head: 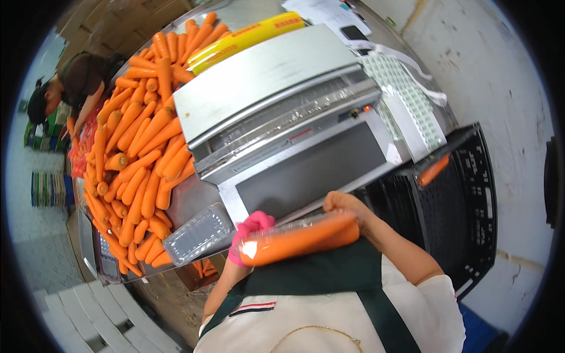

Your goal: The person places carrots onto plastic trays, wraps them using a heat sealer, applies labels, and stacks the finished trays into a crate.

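Observation:
Between my two hands, close to my apron, is a film-wrapped pack of carrots (300, 240), blurred by motion. My left hand (251, 229), in a pink glove, grips its left end. At the right end my bare right hand (346, 207) has its fingers curled on the pack, partly hidden. Just beyond stands a tabletop film-wrapping machine (265, 97) with a dark flat plate (313, 167) and clear film along its bar. An empty clear plastic tray (198, 234) lies left of my gloved hand.
A large heap of loose carrots (137, 145) covers the table's left side. Behind the machine lies a yellow film roll (247, 42). A black crate (454, 212) with a carrot package (433, 171) stands at right. Another person (84, 79) bends at far left near a red mesh bag (84, 145).

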Motion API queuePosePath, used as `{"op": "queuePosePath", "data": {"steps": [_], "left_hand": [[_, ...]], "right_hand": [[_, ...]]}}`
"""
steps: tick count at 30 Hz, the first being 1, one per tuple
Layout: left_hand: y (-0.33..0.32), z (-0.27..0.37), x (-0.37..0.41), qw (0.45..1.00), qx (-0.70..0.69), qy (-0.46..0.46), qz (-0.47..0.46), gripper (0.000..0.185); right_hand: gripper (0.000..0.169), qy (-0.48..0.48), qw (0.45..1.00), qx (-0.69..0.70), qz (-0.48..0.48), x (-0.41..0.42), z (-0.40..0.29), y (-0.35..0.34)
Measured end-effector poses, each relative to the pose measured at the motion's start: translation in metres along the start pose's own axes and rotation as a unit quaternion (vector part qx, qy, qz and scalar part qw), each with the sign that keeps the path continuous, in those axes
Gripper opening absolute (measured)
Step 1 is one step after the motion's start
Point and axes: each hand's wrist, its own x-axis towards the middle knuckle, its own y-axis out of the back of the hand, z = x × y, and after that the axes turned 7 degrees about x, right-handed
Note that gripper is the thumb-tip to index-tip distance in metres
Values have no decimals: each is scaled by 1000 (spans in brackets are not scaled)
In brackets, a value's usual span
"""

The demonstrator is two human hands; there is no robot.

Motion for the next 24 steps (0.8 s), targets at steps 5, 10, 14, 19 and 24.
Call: {"op": "queuePosePath", "data": {"steps": [5,10,14,19,24], "left_hand": [[-67,11,-3,983,90,155,27,61],[-68,6,34,959,275,-68,26,57],[-175,-42,103,866,463,-190,-13,38],[-242,-113,139,932,304,-29,-194,40],[-219,-115,138,934,339,-28,-108,27]], "right_hand": [[59,-53,989,106,-89,-66,-34,-39],[75,168,985,-29,24,-134,-64,-43],[62,417,893,150,75,-190,-86,-13],[52,474,788,99,380,-254,-101,109],[44,463,747,96,467,-276,-55,313]]}}
